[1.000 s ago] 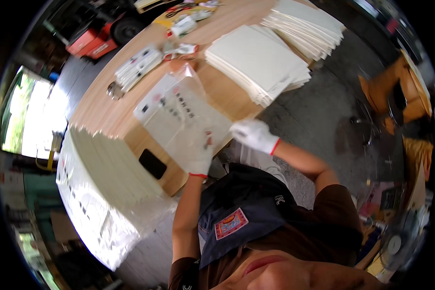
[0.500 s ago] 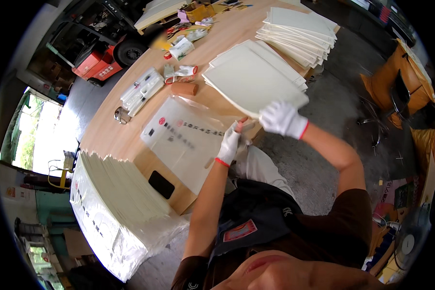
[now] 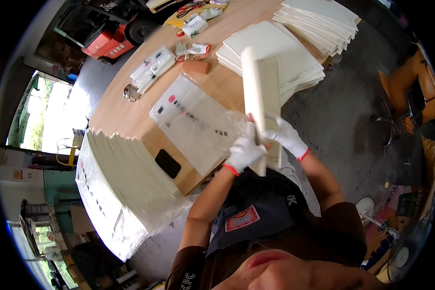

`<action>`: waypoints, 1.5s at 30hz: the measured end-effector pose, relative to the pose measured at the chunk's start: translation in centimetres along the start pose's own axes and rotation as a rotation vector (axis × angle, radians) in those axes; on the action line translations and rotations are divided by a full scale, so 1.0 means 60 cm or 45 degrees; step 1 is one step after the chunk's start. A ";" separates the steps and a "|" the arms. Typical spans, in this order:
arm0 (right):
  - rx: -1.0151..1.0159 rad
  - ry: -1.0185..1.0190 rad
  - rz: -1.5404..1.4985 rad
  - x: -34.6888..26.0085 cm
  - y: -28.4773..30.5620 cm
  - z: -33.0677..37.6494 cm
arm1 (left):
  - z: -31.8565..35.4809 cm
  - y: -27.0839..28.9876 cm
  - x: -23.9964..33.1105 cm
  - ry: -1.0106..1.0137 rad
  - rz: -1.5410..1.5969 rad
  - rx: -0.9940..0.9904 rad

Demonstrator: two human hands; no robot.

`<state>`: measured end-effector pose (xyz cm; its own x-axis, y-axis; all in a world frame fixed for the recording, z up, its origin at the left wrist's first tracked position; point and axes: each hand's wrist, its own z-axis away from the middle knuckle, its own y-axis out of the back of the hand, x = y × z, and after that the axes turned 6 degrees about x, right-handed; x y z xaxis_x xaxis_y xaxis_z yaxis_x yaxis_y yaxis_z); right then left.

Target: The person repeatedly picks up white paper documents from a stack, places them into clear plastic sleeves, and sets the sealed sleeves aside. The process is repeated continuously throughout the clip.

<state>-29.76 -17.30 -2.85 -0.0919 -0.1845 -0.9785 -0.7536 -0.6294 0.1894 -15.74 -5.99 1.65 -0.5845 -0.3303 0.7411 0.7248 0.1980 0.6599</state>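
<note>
A sheaf of cream paper sheets (image 3: 252, 87) stands tilted on edge above the table's near edge, slightly blurred. My left hand (image 3: 246, 152), in a white glove with a red cuff, is closed around its lower part. On its right side my right hand (image 3: 288, 136), gloved alike, curves its fingers and thumb against the sheets; part of the grip is hidden. Left of the sheaf lies a clear plastic bag (image 3: 191, 116) with dark print and a red round mark. Just beyond it rests a stack of cream sheets (image 3: 261, 41).
Another fanned paper stack (image 3: 319, 24) lies at the far right. A tall plastic-wrapped paper pile (image 3: 125, 179) and a black phone (image 3: 167, 163) are at left. A reddish-brown block (image 3: 196, 66), gloves (image 3: 193, 49) and a clear case (image 3: 152, 67) lie farther back. A forklift (image 3: 108, 41) stands beyond.
The sheaf has come up off the stack and now stands on edge between my hands. My right hand has moved in toward my left, which has shifted onto the sheets.
</note>
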 end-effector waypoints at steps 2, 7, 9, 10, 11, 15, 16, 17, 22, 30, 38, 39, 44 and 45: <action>0.073 -0.173 0.220 -0.039 -0.023 0.003 | 0.009 -0.046 0.000 -0.194 -0.283 0.141; 0.097 0.183 0.597 -0.045 0.025 0.023 | 0.003 0.043 -0.075 0.081 0.827 0.057; -0.019 0.343 0.738 -0.122 0.041 0.033 | 0.009 0.132 -0.101 0.190 1.494 0.228; -0.079 0.446 0.821 -0.151 0.042 0.042 | 0.020 0.179 -0.091 0.199 1.663 0.269; -0.148 0.663 1.128 -0.118 0.053 0.046 | 0.026 0.226 -0.102 0.136 1.692 0.254; -0.450 1.010 1.366 -0.107 0.005 0.024 | 0.082 0.283 -0.057 -0.071 1.158 0.234; -0.533 0.951 1.366 -0.099 -0.008 0.022 | 0.096 0.268 -0.045 -0.134 0.760 0.148; -0.623 0.895 1.369 -0.105 -0.027 0.019 | 0.113 0.235 -0.040 -0.092 0.646 0.032; -1.063 0.256 0.899 -0.107 -0.043 -0.025 | 0.233 0.099 -0.026 0.080 0.734 0.164; -0.938 0.387 1.062 -0.101 -0.172 -0.056 | 0.144 0.092 -0.045 -0.521 0.075 0.665; -0.195 0.995 0.856 -0.047 -0.228 0.058 | 0.126 0.060 -0.077 -0.397 0.245 0.759; -0.299 1.015 0.799 -0.056 -0.210 0.097 | 0.140 0.064 -0.110 -0.215 0.197 0.710; 0.103 0.925 1.307 -0.070 -0.168 0.099 | 0.229 -0.010 -0.144 -0.275 0.060 0.594; -0.172 0.472 1.410 -0.044 -0.160 0.080 | 0.245 -0.017 -0.138 -0.417 0.081 0.648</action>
<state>-25.39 -7.13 -2.51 -0.4418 -0.8757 -0.1948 -0.3040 -0.0581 0.9509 -17.00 10.11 -3.35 -0.6864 -0.0181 0.7270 0.5439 0.6508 0.5297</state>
